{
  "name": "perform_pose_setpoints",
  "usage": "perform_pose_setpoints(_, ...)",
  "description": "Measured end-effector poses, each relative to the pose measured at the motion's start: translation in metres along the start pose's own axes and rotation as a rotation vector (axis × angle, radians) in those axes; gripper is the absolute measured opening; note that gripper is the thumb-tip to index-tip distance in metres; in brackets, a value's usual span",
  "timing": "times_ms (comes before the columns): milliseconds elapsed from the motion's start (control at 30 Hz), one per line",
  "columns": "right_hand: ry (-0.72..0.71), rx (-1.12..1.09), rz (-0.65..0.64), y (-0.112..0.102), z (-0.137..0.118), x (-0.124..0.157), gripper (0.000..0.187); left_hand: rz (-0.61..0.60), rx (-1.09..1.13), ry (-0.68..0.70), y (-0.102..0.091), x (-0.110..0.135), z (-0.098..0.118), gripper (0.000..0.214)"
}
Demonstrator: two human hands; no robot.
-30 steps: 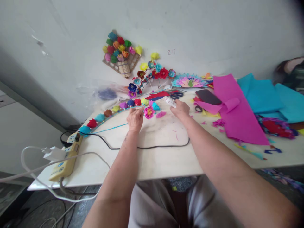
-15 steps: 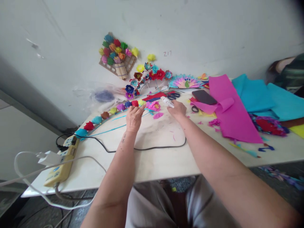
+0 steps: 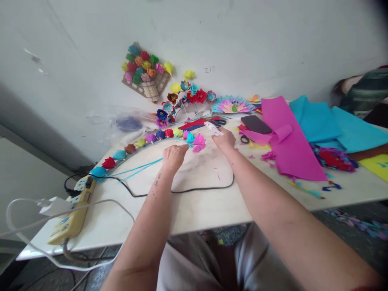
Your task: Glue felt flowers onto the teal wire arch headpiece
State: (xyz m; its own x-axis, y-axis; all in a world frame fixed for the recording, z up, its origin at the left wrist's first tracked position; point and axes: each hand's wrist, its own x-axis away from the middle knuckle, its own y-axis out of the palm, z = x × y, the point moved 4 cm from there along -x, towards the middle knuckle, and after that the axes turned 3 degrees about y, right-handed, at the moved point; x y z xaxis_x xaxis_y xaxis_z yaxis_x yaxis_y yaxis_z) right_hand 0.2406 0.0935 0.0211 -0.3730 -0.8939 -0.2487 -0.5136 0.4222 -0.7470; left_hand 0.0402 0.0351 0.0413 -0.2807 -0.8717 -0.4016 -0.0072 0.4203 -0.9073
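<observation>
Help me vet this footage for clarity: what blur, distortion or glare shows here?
Head view: the ruffled pink paper flower near the bare left hand looks soft; head view: the upper corner at right darkens, the bare forearms seem stretched; head view: small glints mark the pale grey wall at far left.

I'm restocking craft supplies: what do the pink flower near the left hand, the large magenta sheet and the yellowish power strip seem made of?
Pink flower: probably paper or felt, matte, given its thin, dull petals.
Magenta sheet: also matte, without shine; paper or felt, grain too blurred to tell.
Power strip: most likely smooth, hard plastic, judging by its rigid moulded body.
</observation>
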Motion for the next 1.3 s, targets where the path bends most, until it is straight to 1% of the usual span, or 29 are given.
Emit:
perform_pose_setpoints(67,0.021,-0.022,0.011,0.001,0.002,-0.002,0.033,-0.092,-0.042,-0.027,0.007,0.0,0.0,0.039)
perform_pose_setpoints(100,0.027,-0.036,0.012,0.002,0.003,-0.003,0.035,-0.118,-0.051,-0.038,0.01,0.0,0.0,0.04)
perform_pose_setpoints(167,0.021,-0.071,0.004,0.003,0.004,-0.006,0.039,-0.133,-0.037,-0.058,0.013,0.0,-0.001,0.041)
perform_pose_setpoints(233,-0.001,-0.117,-0.013,0.004,0.005,-0.008,0.041,-0.153,0.018,-0.089,0.017,0.0,-0.003,0.042)
perform_pose_setpoints(300,-0.032,-0.192,-0.019,0.005,0.005,-0.011,0.042,-0.202,0.099,-0.127,0.022,-0.001,-0.006,0.04)
perform_pose_setpoints(367,-0.057,-0.306,-0.032,0.007,0.006,-0.014,0.041,-0.258,0.179,-0.155,0.027,-0.001,-0.008,0.038)
perform_pose_setpoints(433,-0.068,-0.446,-0.078,0.009,0.006,-0.015,0.039,-0.291,0.254,-0.174,0.032,-0.002,-0.011,0.035)
perform_pose_setpoints(567,-0.053,-0.724,-0.216,0.009,0.004,-0.013,0.03,-0.283,0.401,-0.241,0.039,-0.004,-0.018,0.03)
perform_pose_setpoints(700,-0.088,-0.879,-0.329,0.006,0.0,-0.008,0.022,-0.228,0.473,-0.254,0.042,-0.005,-0.025,0.024)
perform_pose_setpoints(833,-0.135,-0.904,-0.413,0.005,-0.003,-0.004,0.022,-0.196,0.458,-0.252,0.039,-0.005,-0.028,0.026)
perform_pose_setpoints(1033,-0.239,-0.837,-0.536,-0.001,-0.007,0.003,0.028,-0.198,0.317,-0.291,0.028,-0.005,-0.027,0.026)
perform_pose_setpoints(1133,-0.27,-0.797,-0.565,-0.001,-0.006,0.004,0.03,-0.2,0.317,-0.298,0.024,-0.005,-0.026,0.027)
perform_pose_setpoints(1300,-0.301,-0.749,-0.577,0.005,-0.008,0.004,0.024,-0.178,0.308,-0.311,0.023,-0.005,-0.028,0.027)
